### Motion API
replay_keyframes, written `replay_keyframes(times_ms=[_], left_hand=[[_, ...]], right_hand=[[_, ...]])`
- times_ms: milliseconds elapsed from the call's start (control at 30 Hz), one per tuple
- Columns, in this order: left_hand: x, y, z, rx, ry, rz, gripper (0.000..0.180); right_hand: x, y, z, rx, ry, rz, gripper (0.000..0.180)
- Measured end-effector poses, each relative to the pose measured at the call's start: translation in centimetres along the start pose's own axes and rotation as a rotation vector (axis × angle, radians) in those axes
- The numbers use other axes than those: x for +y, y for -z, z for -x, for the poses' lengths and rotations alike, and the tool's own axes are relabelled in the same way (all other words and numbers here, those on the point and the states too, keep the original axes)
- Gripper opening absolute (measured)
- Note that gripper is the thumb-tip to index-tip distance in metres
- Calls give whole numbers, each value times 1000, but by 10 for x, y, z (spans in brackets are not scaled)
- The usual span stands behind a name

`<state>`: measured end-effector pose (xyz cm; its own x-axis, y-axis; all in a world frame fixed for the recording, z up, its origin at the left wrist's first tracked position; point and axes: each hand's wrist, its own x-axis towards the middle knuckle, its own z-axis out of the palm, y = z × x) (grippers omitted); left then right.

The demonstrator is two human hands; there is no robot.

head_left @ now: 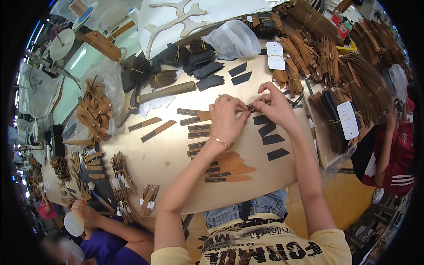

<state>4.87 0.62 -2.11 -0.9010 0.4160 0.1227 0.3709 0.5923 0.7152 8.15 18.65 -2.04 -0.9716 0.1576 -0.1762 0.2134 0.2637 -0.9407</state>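
My left hand (226, 118) and my right hand (273, 103) meet over the middle of the tan worktable (168, 150). Together they pinch a small dark strip piece (250, 107) between their fingertips. Just below my right hand lie several loose black parallelogram pieces (270, 139). Left of my left hand are brown strips with black ends (195, 125), laid in a column. A fanned stack of the same brown strips (229, 168) lies under my left forearm.
A hammer (165, 92) lies left of centre, next to black bundles (198, 62) and a clear plastic bag (233, 39). Tied bundles of brown strips (335, 66) crowd the right side. Another person (106, 234) works lower left; one in red (393, 150) sits right.
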Motion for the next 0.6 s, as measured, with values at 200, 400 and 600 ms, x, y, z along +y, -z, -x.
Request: replay_keyframes(times_ms=[200,400,600], left_hand=[[1,4,4,38,-338,-206,6],[-4,7,4,2,-551,-534,10],[-2,17,-4,-180,-588,-588,11]], right_hand=[[-1,-1,-5,6,-31,20,32],[-3,0,-5,-14,-64,33,36],[2,-4,-7,56,-55,25,39]])
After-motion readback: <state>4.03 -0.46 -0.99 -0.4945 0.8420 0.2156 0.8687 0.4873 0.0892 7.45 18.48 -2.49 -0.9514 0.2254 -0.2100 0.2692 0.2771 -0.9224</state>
